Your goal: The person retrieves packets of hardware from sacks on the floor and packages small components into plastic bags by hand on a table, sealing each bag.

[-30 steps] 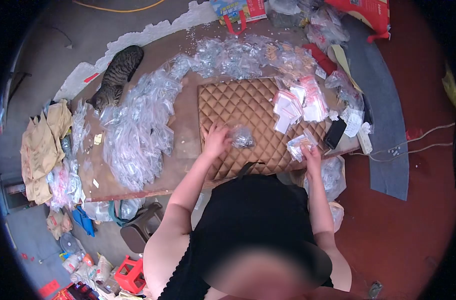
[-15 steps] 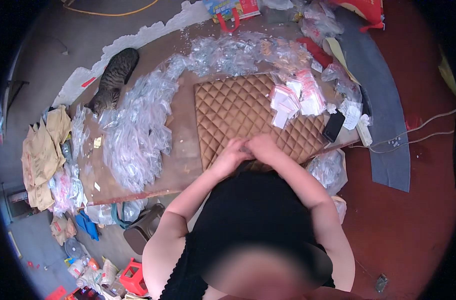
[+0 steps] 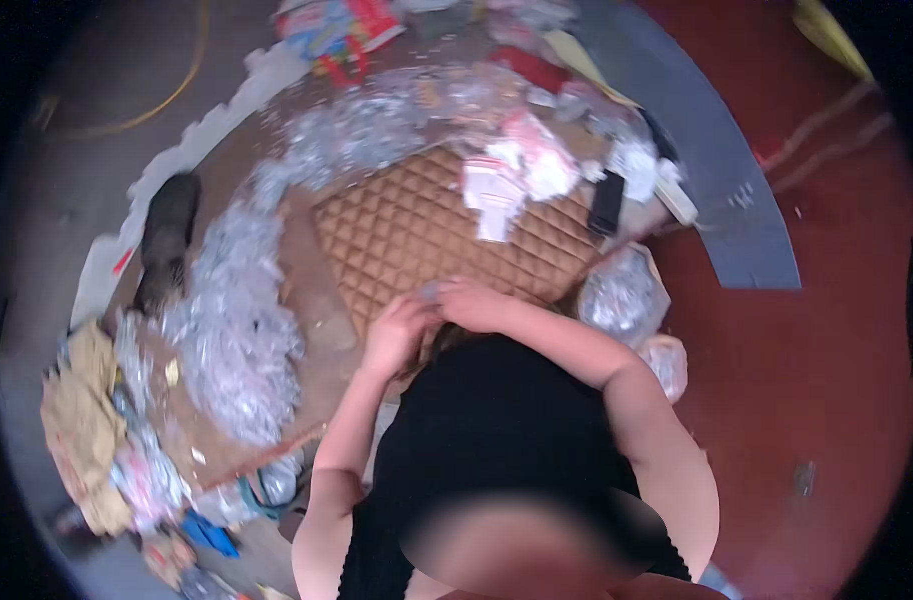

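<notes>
My left hand [image 3: 405,325] and my right hand [image 3: 472,303] meet at the near edge of a brown quilted mat [image 3: 397,220], close to my body. Fingers of both hands are curled together. A small greyish, see-through bit [image 3: 432,292] shows between the fingertips; blur and the fingers hide what it is. On the mat's far right part lies a pile of small white and pink-edged packets [image 3: 494,190], apart from my hands.
Heaped clear plastic bags [image 3: 242,340] curve along the table's left and far sides. A cat [image 3: 169,235] lies at the left edge. A black phone [image 3: 606,204] rests at the right; a full plastic bag [image 3: 622,295] is beside the table. Brown paper bags [image 3: 82,420] sit far left.
The view has turned and shifted, so the table's contents appear rotated and further left. My hands stay together at the mat's near edge, now slightly further apart.
</notes>
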